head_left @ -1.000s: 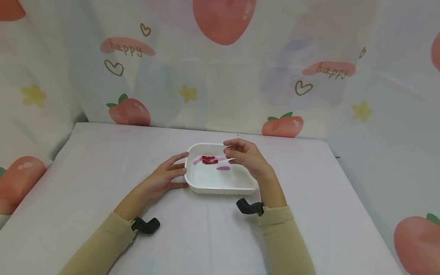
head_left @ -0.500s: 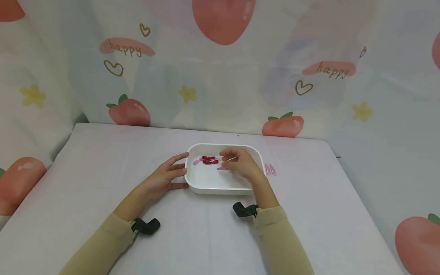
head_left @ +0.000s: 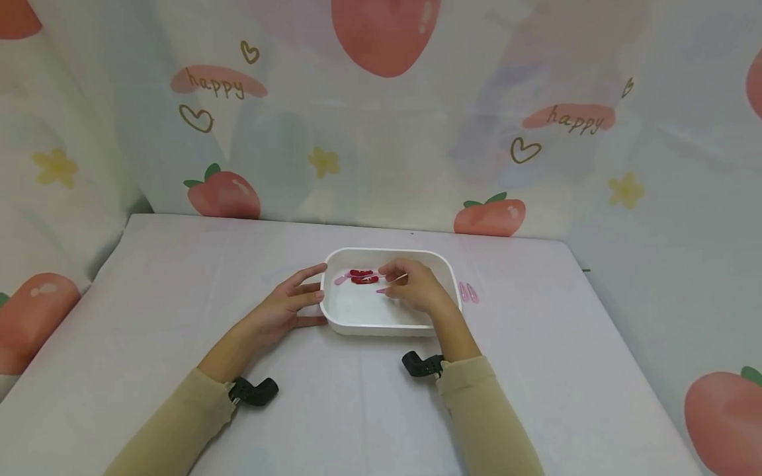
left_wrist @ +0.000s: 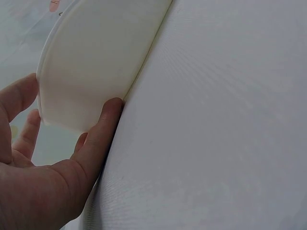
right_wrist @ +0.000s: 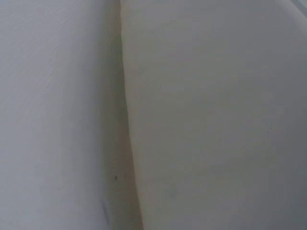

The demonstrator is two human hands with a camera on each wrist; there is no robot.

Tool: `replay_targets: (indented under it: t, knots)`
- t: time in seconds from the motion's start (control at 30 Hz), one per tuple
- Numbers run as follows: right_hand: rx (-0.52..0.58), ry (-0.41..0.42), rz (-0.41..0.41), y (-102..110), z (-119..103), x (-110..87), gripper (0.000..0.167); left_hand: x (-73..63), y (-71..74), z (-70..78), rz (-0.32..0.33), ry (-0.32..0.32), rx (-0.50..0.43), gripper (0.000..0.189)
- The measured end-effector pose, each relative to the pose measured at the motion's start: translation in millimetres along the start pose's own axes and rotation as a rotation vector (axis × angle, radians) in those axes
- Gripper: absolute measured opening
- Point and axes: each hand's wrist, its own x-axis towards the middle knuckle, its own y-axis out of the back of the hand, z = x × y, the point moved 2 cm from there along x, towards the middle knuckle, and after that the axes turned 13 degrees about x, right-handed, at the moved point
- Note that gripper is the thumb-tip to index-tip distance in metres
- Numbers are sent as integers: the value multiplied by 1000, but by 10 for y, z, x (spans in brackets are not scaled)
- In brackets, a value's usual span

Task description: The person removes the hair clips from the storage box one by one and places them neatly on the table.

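A white tray [head_left: 363, 318] sits on the table, with my left hand [head_left: 286, 307] against its left end. In the left wrist view, the fingertips [left_wrist: 29, 79] touch its rim and the thumb [left_wrist: 98, 136] lies along the foot of its wall. My right hand [head_left: 419, 285] is bent over the tray's right half, forefinger and thumb apart. The tip of a pink hair clip [head_left: 381, 291] shows at the thumb; the hand hides the rest. Two red hair clips [head_left: 364, 280] and pale pink clips [head_left: 341, 279] lie just left of the fingers.
Two pink hair clips [head_left: 468, 293] lie side by side on the table, right of the tray. A white cloth [head_left: 238, 251] covers the table, and a printed curtain [head_left: 405, 145] hangs behind it. The right wrist view shows mostly pale blurred surfaces.
My right hand has moved down and slightly left into the tray, over the single pink clip. The two clips outside the tray have come into view. The left hand stays put.
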Motion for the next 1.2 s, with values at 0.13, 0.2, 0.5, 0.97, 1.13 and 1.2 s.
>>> replay_targets:
  t: [0.13, 0.2, 0.5, 0.97, 1.13, 1.2]
  knots:
    - [-50, -21, 6, -19, -4, -7, 35, -3, -5, 4, -1, 2, -5, 61]
    - [-74, -32, 5, -30, 2, -5, 36, -5, -5, 6, -2, 2, -6, 61]
    - [-117, -64, 24, -60, 21, 8, 37, 2, 1, 4, -2, 3, -11, 61]
    - [-142, -68, 15, -54, 22, 12, 37, 4, -10, 13, 8, 15, -9, 59]
    - [-126, -65, 16, -48, 11, 4, 39, 3, -4, 6, 16, 15, -10, 59]
    - [-116, -59, 21, -44, 9, 4, 39, 3, -3, -4, 20, 16, -8, 58]
